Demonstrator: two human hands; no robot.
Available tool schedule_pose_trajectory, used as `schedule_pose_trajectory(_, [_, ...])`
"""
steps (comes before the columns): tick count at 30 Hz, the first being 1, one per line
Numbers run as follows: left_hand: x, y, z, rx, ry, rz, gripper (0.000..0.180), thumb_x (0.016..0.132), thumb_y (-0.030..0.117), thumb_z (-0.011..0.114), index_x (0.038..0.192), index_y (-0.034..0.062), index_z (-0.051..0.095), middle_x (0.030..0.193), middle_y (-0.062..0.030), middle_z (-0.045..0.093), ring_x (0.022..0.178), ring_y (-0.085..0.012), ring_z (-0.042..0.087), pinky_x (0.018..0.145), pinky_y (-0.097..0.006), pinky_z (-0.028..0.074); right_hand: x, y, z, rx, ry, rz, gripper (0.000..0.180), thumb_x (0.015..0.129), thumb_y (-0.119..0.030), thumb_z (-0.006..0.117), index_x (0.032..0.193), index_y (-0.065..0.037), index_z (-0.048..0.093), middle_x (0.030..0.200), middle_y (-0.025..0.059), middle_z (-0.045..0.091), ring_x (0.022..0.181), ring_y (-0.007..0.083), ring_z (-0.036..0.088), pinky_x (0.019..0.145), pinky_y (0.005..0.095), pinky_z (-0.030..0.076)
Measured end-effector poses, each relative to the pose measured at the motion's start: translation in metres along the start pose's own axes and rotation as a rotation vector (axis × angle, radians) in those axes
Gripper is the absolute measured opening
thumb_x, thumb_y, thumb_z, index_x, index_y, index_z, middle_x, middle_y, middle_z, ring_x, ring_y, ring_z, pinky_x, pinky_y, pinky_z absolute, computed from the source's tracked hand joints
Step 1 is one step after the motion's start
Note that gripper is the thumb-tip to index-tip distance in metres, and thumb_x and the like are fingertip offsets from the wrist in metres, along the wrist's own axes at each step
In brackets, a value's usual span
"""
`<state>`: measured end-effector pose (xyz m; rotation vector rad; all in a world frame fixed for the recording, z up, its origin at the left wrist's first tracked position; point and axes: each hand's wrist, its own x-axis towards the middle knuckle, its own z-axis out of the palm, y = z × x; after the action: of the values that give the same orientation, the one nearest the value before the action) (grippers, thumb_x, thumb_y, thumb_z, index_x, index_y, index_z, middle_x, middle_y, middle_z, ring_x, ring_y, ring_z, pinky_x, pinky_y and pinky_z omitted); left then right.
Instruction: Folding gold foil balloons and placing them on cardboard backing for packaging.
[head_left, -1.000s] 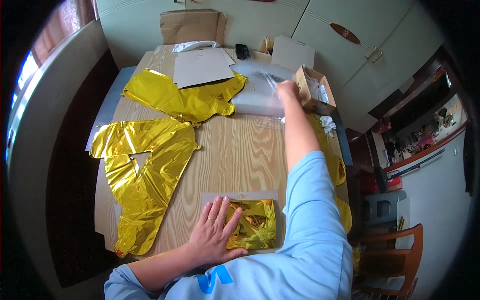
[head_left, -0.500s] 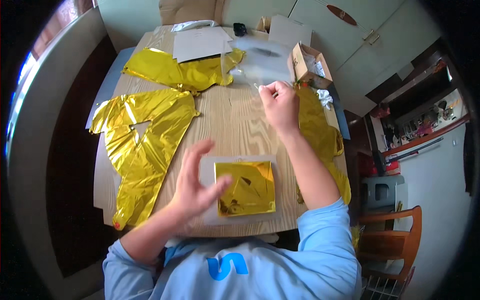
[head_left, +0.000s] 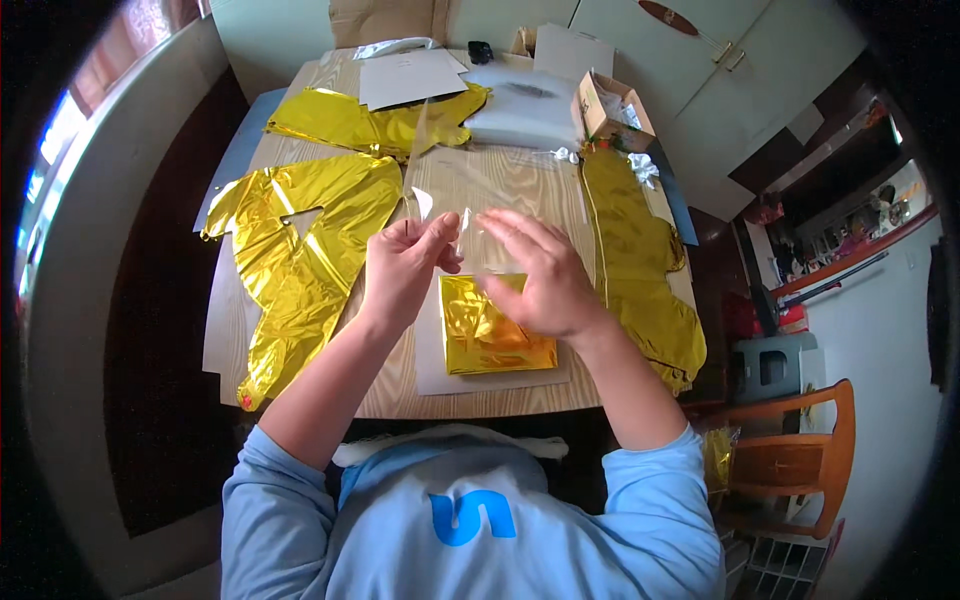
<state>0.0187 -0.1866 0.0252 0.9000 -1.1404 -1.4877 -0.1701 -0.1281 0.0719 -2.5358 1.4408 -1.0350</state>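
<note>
My left hand [head_left: 408,262] is closed, pinching the edge of a clear plastic bag [head_left: 424,203] that spreads away over the table and is hard to see against the wood. Beside it, my right hand [head_left: 545,268] is open, thumb apart from the fingers, fingertips close to the bag's edge; whether they touch it I cannot tell. Under my right hand lies a folded gold foil packet [head_left: 500,345] on a pale grey card [head_left: 490,384]. Flat gold foil balloons lie at the left [head_left: 310,240], at the far left [head_left: 345,120] and along the right side [head_left: 640,270].
Grey cards [head_left: 410,80] and a pile of clear plastic bags [head_left: 525,120] sit toward the far edge. A small cardboard box [head_left: 605,120] stands at the far right, near a crumpled white scrap [head_left: 643,168]. A wooden chair [head_left: 800,460] is at the lower right.
My right hand has come back from the far side toward me and opened, releasing the bag. My left hand, open before, has moved up and now pinches the bag.
</note>
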Motion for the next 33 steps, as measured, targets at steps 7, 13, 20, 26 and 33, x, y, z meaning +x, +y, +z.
schedule_pose_trajectory(7, [-0.011, 0.019, 0.001, 0.032, -0.213, 0.278, 0.078, 0.090, 0.053, 0.068, 0.140, -0.0046, 0.050, 0.137, -0.0174, 0.058, 0.127, -0.0250, 0.054, 0.110, -0.043, 0.040, -0.001, -0.021, 0.004, 0.176, 0.240, 0.299, 0.027, 0.095, -0.012, 0.062, 0.118, 0.001, 0.068, 0.101, 0.0130, 0.074, 0.088, 0.0284, 0.071, 0.088, 0.0367, 0.052])
schedule_pose_trajectory(13, [-0.006, 0.009, 0.020, 0.422, -0.209, 0.494, 0.083, 0.082, 0.040, 0.079, 0.146, 0.0030, 0.043, 0.150, -0.0215, 0.043, 0.139, -0.0349, 0.044, 0.114, -0.046, 0.035, -0.001, -0.023, 0.031, 1.294, 0.214, 0.493, 0.052, 0.107, -0.031, 0.036, 0.140, 0.006, 0.049, 0.136, 0.0171, 0.059, 0.118, 0.0271, 0.061, 0.104, 0.0398, 0.045])
schedule_pose_trajectory(20, [0.008, 0.006, 0.010, 1.024, -0.092, 0.760, 0.040, 0.081, 0.006, 0.068, 0.121, 0.0067, 0.066, 0.126, -0.0148, 0.064, 0.116, -0.0353, 0.062, 0.096, -0.042, 0.052, -0.014, -0.009, 0.059, 1.358, 0.581, 0.837, 0.030, 0.100, -0.020, 0.057, 0.118, 0.002, 0.067, 0.102, 0.0102, 0.071, 0.082, 0.0170, 0.066, 0.076, 0.0317, 0.054])
schedule_pose_trajectory(26, [0.022, 0.014, 0.011, 1.310, 0.033, 0.992, 0.033, 0.081, 0.005, 0.063, 0.113, 0.0085, 0.069, 0.120, -0.0111, 0.063, 0.111, -0.0306, 0.060, 0.093, -0.042, 0.050, -0.026, -0.001, 0.050, 1.235, 0.231, 1.002, 0.015, 0.095, -0.015, 0.066, 0.097, -0.002, 0.071, 0.085, 0.0054, 0.070, 0.063, 0.0143, 0.064, 0.058, 0.0281, 0.053])
schedule_pose_trajectory(33, [0.031, 0.017, 0.022, 1.579, -0.100, 0.897, 0.036, 0.080, 0.009, 0.060, 0.114, 0.0107, 0.069, 0.103, -0.0058, 0.058, 0.100, -0.0273, 0.057, 0.083, -0.040, 0.048, -0.012, -0.033, 0.009, 0.105, 0.123, 0.301, 0.014, 0.091, -0.009, 0.063, 0.095, 0.004, 0.066, 0.083, 0.0162, 0.069, 0.072, 0.0313, 0.068, 0.065, 0.0405, 0.054])
